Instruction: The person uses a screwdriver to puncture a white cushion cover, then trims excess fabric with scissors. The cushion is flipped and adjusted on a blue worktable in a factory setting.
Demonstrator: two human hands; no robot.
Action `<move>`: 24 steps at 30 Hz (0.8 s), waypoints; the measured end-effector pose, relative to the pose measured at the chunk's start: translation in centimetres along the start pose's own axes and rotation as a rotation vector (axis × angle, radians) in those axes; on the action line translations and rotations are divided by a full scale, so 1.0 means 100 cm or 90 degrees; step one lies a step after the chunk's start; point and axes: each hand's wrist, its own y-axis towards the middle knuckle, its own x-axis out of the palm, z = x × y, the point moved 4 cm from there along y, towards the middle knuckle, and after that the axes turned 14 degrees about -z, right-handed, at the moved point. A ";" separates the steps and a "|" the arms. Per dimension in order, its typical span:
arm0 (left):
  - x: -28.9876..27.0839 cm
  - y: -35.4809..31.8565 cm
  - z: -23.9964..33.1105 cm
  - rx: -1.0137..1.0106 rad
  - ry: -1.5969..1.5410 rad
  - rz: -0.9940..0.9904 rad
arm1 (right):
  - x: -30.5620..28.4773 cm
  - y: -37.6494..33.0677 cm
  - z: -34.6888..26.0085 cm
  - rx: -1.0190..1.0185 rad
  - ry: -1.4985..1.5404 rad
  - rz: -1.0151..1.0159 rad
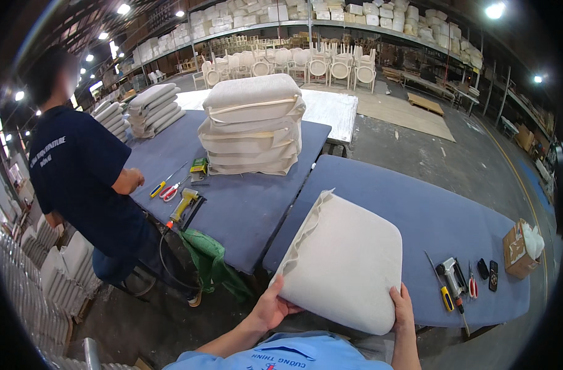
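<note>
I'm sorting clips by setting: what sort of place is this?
Probably a furniture workshop doing upholstery: a pale seat cushion is held at the edge of a blue table, a staple gun lies on that table, and many pale chairs stand in the background.

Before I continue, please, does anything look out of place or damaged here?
The cushion you hold has a wavy fabric edge on its left, while its right side looks smooth; I cannot tell if this is damage. Also, a green cloth hangs crumpled at the near edge of the left table, unlike the neatly stacked cushions.
</note>
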 end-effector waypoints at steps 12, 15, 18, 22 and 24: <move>-0.011 -0.009 -0.071 -0.310 0.490 -0.178 | -0.046 0.128 -0.136 -0.132 -0.641 -0.030; 0.036 0.023 -0.072 -0.355 0.835 -0.444 | -0.078 0.132 -0.217 -0.365 -0.438 0.119; 0.047 0.021 -0.040 -0.237 0.723 -0.416 | -0.031 0.140 -0.201 -0.376 -0.288 0.156; 0.000 0.049 0.036 -0.071 0.767 -0.001 | -0.073 0.067 -0.118 -0.265 -0.333 0.176; -0.042 0.070 0.092 0.088 0.841 0.223 | -0.084 0.022 -0.056 -0.119 -0.377 0.190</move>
